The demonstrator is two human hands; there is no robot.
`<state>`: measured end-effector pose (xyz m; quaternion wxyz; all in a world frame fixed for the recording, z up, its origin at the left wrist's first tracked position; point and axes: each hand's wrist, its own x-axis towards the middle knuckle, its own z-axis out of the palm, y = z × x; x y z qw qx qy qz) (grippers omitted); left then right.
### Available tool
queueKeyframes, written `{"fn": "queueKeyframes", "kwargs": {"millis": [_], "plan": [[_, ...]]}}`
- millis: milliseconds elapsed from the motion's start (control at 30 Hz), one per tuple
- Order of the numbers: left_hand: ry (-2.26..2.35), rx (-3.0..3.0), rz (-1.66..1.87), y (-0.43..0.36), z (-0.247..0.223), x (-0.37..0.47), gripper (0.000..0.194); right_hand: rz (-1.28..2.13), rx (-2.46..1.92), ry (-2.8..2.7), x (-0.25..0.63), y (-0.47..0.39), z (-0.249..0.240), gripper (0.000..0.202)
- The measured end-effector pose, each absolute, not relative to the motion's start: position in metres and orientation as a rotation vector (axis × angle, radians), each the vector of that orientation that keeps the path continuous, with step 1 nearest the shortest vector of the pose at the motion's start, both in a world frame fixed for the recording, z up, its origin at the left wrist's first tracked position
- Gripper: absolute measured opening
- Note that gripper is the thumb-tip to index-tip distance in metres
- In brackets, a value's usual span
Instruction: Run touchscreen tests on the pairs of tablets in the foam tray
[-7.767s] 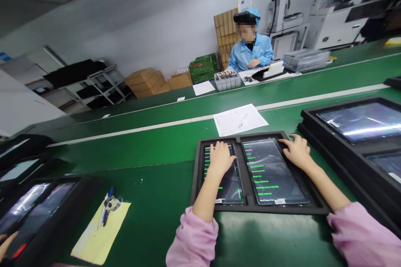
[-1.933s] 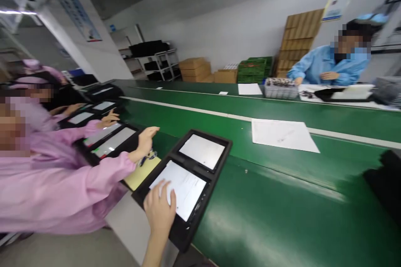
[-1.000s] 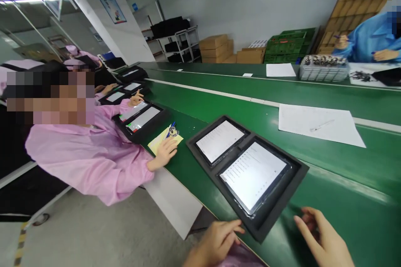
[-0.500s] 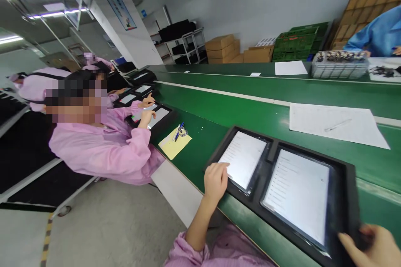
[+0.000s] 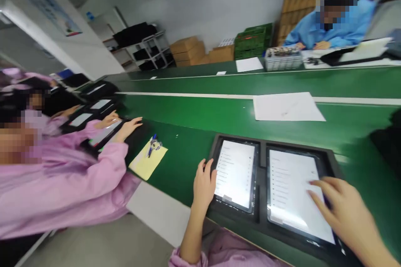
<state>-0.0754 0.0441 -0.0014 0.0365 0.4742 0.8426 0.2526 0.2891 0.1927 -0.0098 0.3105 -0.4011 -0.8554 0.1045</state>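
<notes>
A black foam tray (image 5: 262,175) lies on the green bench in front of me. It holds two tablets side by side, the left tablet (image 5: 236,173) and the right tablet (image 5: 291,190), both with lit white screens showing a list. My left hand (image 5: 204,183) rests at the tray's left edge beside the left tablet, fingers apart and holding nothing. Over the right part of the right tablet's screen is my right hand (image 5: 340,204), its fingers apart and nothing in them; whether a fingertip touches the glass I cannot tell.
Yellow paper (image 5: 148,160) with pens and a small roll lies left of the tray. Beyond the tray is a white sheet (image 5: 285,106). People in pink work at the left with similar trays; a person in blue sits opposite near a wire basket (image 5: 283,58). A dark object (image 5: 388,139) stands right.
The view has turned right. My right hand has left the tray's right edge and moved over the right tablet. My left hand has shifted to the tray's left edge.
</notes>
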Motion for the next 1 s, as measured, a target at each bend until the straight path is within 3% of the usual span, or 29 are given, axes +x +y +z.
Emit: {"fn": "queueKeyframes", "kwargs": {"millis": [133,300,533,700,800,1000], "plan": [[2.615,1.503,0.715,0.059,-0.004,-0.083,0.046,0.045,-0.800,-2.518,0.236,0.185,0.001,0.036],[2.600,1.688,0.511,0.055,-0.008,-0.086,0.052,0.056,-0.897,-2.592,0.242,0.185,-0.004,0.028],[2.441,1.953,0.430,0.053,-0.005,-0.088,0.053,0.212,-0.931,-2.263,0.282,0.199,0.006,0.043],[2.341,1.913,0.851,0.054,-0.007,-0.092,0.087,0.241,-0.774,-2.306,0.273,0.195,-0.002,0.041],[2.481,1.610,1.145,0.055,-0.012,-0.098,0.089,0.176,-0.688,-2.414,0.268,0.190,-0.003,0.044],[2.629,1.423,0.931,0.063,-0.010,-0.093,0.086,0.127,-0.657,-2.554,0.263,0.185,0.000,0.050]]}}
